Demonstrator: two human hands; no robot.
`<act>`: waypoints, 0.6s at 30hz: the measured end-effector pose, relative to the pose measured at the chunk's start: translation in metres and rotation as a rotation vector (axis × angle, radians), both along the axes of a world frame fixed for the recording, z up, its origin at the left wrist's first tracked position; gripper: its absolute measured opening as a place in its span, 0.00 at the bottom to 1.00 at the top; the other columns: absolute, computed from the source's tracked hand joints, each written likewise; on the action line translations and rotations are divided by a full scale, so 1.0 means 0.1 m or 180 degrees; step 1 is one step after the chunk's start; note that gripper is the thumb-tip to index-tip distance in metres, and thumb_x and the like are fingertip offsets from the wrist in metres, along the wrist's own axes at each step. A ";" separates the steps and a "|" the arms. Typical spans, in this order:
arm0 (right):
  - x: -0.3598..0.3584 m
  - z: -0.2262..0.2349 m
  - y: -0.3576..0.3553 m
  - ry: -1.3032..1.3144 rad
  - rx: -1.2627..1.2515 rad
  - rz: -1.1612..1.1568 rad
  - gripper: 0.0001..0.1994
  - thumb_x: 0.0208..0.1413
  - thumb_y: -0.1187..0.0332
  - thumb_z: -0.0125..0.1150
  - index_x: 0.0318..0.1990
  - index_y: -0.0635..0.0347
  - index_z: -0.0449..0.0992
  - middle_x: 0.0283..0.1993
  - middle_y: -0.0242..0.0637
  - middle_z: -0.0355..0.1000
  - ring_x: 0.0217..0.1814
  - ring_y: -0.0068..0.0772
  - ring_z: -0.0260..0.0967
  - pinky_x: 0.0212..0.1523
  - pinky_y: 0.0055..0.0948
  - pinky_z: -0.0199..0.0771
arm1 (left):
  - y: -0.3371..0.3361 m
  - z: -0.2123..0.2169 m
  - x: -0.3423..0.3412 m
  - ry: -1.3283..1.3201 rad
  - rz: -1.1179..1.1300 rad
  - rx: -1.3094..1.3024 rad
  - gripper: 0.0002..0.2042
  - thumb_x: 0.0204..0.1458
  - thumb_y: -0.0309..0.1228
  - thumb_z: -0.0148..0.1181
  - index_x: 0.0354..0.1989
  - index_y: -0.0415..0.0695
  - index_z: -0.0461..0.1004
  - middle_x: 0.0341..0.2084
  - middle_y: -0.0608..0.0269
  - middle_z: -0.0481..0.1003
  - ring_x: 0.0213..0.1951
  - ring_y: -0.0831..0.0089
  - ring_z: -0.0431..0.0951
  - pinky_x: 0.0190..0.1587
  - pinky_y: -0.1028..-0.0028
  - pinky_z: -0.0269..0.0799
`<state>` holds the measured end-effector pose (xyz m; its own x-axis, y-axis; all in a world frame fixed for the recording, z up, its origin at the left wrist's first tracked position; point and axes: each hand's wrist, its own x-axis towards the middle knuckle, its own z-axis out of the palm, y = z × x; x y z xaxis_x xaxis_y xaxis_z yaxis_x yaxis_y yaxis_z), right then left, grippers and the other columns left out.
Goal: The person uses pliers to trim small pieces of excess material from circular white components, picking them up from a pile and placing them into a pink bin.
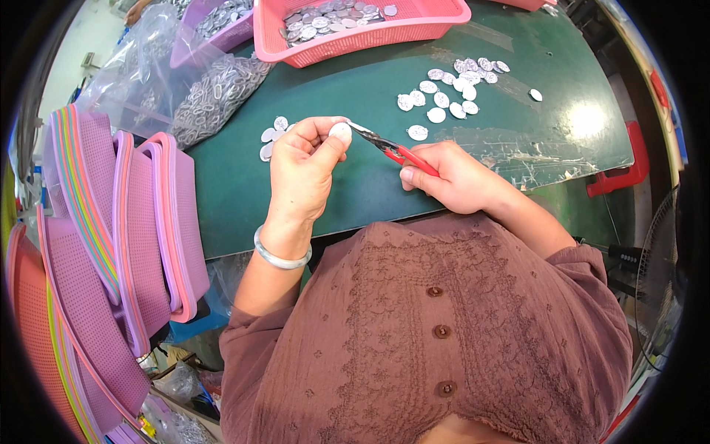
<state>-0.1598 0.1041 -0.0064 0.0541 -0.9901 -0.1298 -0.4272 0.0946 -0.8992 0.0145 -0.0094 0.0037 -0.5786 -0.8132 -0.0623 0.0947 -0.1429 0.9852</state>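
Observation:
My left hand (305,161) pinches a small oval metal medal (341,133) between thumb and fingers above the green table. Wrapped round the red handles of a pair of pliers (396,151) is my right hand (449,176). The pliers' thin jaws reach the medal's upper edge; whether they grip a ring there is too small to tell. Just beyond my left hand lie several medals (267,136), partly hidden by it. A looser group of silver oval medals (441,99) is spread on the table to the far right of the pliers.
A pink basket (362,46) holding many medals stands at the back, beside a purple basket (194,37). Left of them, a clear plastic bag (222,92) spills metal links. Stacked purple baskets (140,229) crowd the table's left side. A red clamp-like part (625,163) sits at the right edge.

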 end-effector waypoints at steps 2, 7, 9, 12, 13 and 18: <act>-0.01 -0.01 -0.01 -0.0099 0.0065 -0.0005 0.13 0.52 0.63 0.53 0.26 0.66 0.71 0.23 0.41 0.70 0.25 0.34 0.68 0.29 0.31 0.66 | -0.01 -0.02 0.00 0.0031 -0.0010 -0.0014 0.07 0.48 0.23 0.57 0.35 0.35 0.72 0.24 0.69 0.71 0.24 0.85 0.66 0.28 0.86 0.63; -0.07 0.00 0.00 -0.0589 0.0286 0.0050 0.13 0.52 0.61 0.54 0.27 0.65 0.70 0.19 0.34 0.65 0.22 0.25 0.61 0.25 0.27 0.62 | 0.00 -0.01 -0.01 0.0023 0.0046 0.0012 0.07 0.48 0.24 0.58 0.35 0.35 0.73 0.24 0.69 0.72 0.25 0.85 0.67 0.29 0.86 0.63; -0.08 -0.03 0.01 -0.0741 0.0279 -0.0020 0.14 0.52 0.61 0.54 0.27 0.65 0.70 0.18 0.32 0.63 0.22 0.23 0.59 0.24 0.27 0.61 | 0.00 0.00 -0.01 -0.0029 0.0155 0.0070 0.07 0.48 0.26 0.59 0.34 0.37 0.73 0.21 0.70 0.70 0.22 0.85 0.66 0.26 0.85 0.61; -0.08 -0.06 0.01 -0.0672 0.0159 0.0001 0.14 0.52 0.60 0.54 0.27 0.64 0.70 0.18 0.32 0.62 0.22 0.23 0.58 0.24 0.27 0.61 | 0.00 0.00 -0.01 -0.0036 0.0220 0.0120 0.07 0.48 0.27 0.59 0.34 0.38 0.73 0.19 0.71 0.70 0.21 0.85 0.66 0.25 0.85 0.60; -0.08 -0.07 0.01 -0.0600 0.0100 0.0027 0.14 0.52 0.60 0.54 0.27 0.65 0.70 0.18 0.32 0.62 0.22 0.23 0.59 0.24 0.27 0.61 | 0.00 0.00 -0.01 -0.0027 0.0224 0.0130 0.07 0.48 0.27 0.59 0.34 0.38 0.73 0.19 0.71 0.70 0.21 0.85 0.66 0.25 0.85 0.61; -0.08 -0.05 0.00 -0.0358 -0.0078 0.0117 0.15 0.52 0.60 0.55 0.27 0.65 0.70 0.18 0.36 0.63 0.22 0.26 0.59 0.24 0.29 0.61 | 0.00 -0.01 0.01 -0.0005 0.0125 0.0193 0.08 0.47 0.25 0.59 0.35 0.36 0.73 0.23 0.70 0.72 0.23 0.85 0.67 0.27 0.85 0.63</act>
